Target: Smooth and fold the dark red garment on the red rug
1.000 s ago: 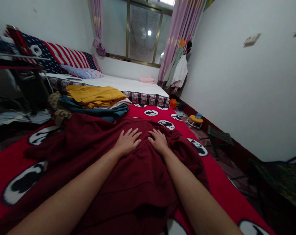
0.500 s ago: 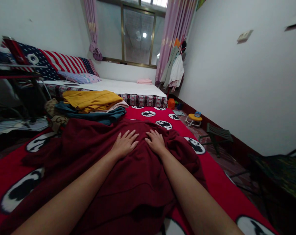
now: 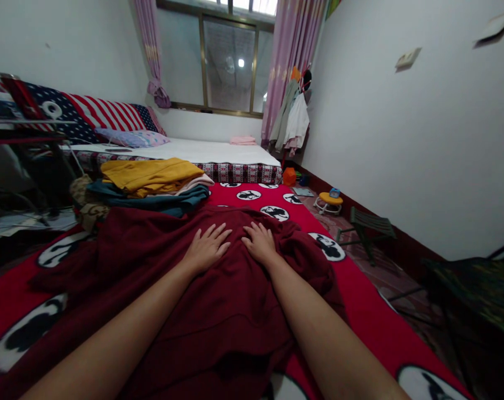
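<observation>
Head view, garment: a dark red garment (image 3: pixel 218 311) lies spread over the red bed cover (image 3: pixel 360 311) with its black-and-white round prints, rumpled at the right edge and along the left side.
Head view, left hand: the left hand (image 3: pixel 205 249) lies palm down on the upper middle of the cloth, fingers spread flat, gripping nothing.
Head view, right hand: the right hand (image 3: pixel 258 243) lies just beside it, also flat and open on the cloth, fingers slightly fanned; the fingertips of the two hands are near each other but apart.
Head view, arms: both forearms stretch forward over the lower part of the garment.
Head view, folded pile: a stack of folded clothes (image 3: pixel 151 180), yellow on top of pale pink and dark teal, sits just beyond the garment's far left edge.
Head view, surroundings: a second bed with a white sheet (image 3: pixel 210 151) lies under the window; a small green stool (image 3: pixel 370 225) stands on the floor to the right.
Doing the step well: by my judgement the cloth is being smoothed; flat palms sweeping outward from the middle would press out the folds, and the bunched right edge seems to need the most attention.
</observation>
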Tool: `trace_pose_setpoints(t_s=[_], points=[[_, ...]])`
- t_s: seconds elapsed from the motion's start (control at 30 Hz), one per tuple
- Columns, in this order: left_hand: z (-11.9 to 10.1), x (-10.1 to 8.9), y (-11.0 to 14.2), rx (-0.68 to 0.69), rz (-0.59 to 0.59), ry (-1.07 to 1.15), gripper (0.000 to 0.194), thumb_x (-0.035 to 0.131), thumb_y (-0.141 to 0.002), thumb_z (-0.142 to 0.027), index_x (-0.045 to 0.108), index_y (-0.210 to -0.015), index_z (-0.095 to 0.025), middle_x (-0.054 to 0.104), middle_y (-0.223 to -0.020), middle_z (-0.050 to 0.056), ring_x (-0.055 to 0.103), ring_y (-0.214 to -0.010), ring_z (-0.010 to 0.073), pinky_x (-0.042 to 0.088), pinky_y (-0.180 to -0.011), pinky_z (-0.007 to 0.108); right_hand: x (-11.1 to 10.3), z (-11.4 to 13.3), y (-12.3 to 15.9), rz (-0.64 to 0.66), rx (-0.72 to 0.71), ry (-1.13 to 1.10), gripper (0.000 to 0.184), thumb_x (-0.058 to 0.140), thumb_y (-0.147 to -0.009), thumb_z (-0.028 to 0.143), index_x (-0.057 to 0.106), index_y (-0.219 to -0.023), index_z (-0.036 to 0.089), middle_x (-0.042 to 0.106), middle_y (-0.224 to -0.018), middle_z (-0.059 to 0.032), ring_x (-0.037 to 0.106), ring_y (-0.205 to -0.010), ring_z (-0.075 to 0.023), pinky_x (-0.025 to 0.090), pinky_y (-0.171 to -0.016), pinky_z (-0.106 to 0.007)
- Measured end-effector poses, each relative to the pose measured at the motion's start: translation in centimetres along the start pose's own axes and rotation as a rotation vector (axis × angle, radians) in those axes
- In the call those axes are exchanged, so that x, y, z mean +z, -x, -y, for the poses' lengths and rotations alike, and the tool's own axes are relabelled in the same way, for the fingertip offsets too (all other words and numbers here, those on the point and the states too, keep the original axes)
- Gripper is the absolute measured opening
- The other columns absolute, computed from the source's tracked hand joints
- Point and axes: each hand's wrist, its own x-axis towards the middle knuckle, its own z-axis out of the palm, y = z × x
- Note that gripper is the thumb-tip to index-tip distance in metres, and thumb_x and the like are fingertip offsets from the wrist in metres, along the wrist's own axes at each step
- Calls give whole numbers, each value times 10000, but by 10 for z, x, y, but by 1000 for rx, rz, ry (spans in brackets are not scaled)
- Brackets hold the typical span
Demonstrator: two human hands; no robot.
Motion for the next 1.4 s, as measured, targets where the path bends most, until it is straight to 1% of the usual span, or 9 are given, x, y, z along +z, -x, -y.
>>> trace_pose_setpoints(t_s=[0.33, 0.73, 1.23, 1.4], points=[[1, 0, -1, 5, 1, 4, 512, 292, -977, -454, 350, -1465, -310, 256, -1567, -12, 233, -1439, 264, 201, -1133, 570, -1, 0, 0, 16, 3, -9, 477, 467, -925, 378, 486, -1382, 242, 326, -1542, -56, 215, -1438, -276, 162, -1151, -511], [-2, -4, 1, -5, -6, 47, 512, 311, -968, -456, 376, -1452, -305, 268, -1562, -13, 237, -1437, 265, 191, -1135, 572, 0, -1, -1, 24, 10, 13, 474, 464, -931, 384, 470, -1390, 263, 315, -1548, -35, 205, -1443, -254, 159, -1154, -500], [2, -1, -1, 6, -4, 64, 517, 303, -963, -465, 382, -1449, -306, 258, -1566, -8, 229, -1438, 279, 185, -1130, 581, -2, 1, 1, 22, 6, 1, 470, 469, -929, 374, 484, -1381, 245, 334, -1538, -46, 222, -1437, -264, 164, -1153, -505], [3, 1, -2, 8, 3, 65, 520, 284, -967, -474, 371, -1454, -313, 255, -1568, -7, 229, -1437, 280, 179, -1129, 581, -1, 0, 0, 24, 7, 18, 473, 462, -933, 387, 469, -1391, 264, 316, -1548, -44, 213, -1440, -251, 161, -1152, -501]])
